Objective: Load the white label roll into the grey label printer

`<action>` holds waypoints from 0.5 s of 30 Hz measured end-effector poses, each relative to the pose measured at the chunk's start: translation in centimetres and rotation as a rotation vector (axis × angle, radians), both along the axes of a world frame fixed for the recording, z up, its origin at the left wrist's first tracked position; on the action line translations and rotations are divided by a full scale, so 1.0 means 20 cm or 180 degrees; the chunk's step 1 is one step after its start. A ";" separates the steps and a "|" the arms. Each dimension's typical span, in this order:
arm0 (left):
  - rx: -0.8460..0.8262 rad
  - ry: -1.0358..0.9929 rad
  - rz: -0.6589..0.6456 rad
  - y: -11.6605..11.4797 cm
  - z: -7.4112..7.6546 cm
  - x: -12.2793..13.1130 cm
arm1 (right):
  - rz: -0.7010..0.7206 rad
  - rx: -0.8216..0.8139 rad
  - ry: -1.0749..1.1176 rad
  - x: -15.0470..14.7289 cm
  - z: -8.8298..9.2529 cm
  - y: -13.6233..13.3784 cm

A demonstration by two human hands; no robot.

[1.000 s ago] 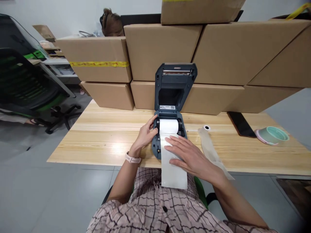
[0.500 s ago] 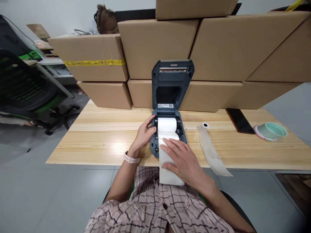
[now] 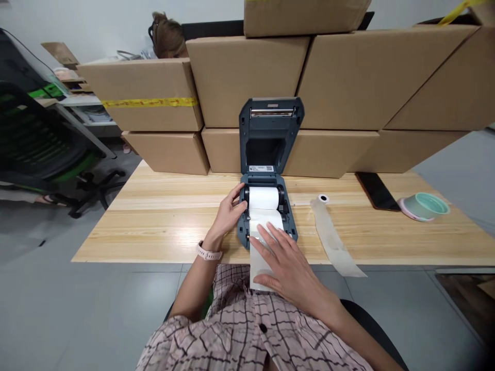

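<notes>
A dark grey label printer stands at the table's front with its lid tipped up and back. Inside lies a white label roll. From it a strip of label paper runs toward me over the front of the printer and past the table edge. My left hand grips the printer's left side, thumb at the rim by the roll holder. My right hand rests flat on the strip with fingers spread, hiding part of it and the printer's front right.
Cardboard boxes are stacked behind the printer. To the right lie a small core with a translucent strip, a black phone and a green cup. An office chair stands at left. A person's head shows behind the boxes.
My right hand has slid slightly right and toward me over the strip, its fingers spreading a little more. My left hand keeps its place on the printer. The view has shifted slightly.
</notes>
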State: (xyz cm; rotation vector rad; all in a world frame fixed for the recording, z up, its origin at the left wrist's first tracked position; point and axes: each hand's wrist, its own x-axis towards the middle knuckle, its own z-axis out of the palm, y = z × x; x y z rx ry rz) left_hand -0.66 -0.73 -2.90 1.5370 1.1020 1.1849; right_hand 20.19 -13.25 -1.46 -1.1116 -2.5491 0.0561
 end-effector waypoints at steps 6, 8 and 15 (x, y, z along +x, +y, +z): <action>0.1142 0.1211 -0.0580 -0.18 0.14 0.06 | -0.0028 -0.0031 0.0004 -0.02 0.00 -0.01; 0.1182 0.1494 -0.1107 -0.23 0.16 0.08 | 0.0013 -0.0135 0.0067 0.00 0.02 0.00; 0.1382 0.2199 -0.1174 -0.38 0.12 0.09 | 0.0314 -0.0489 0.1284 0.28 0.30 0.07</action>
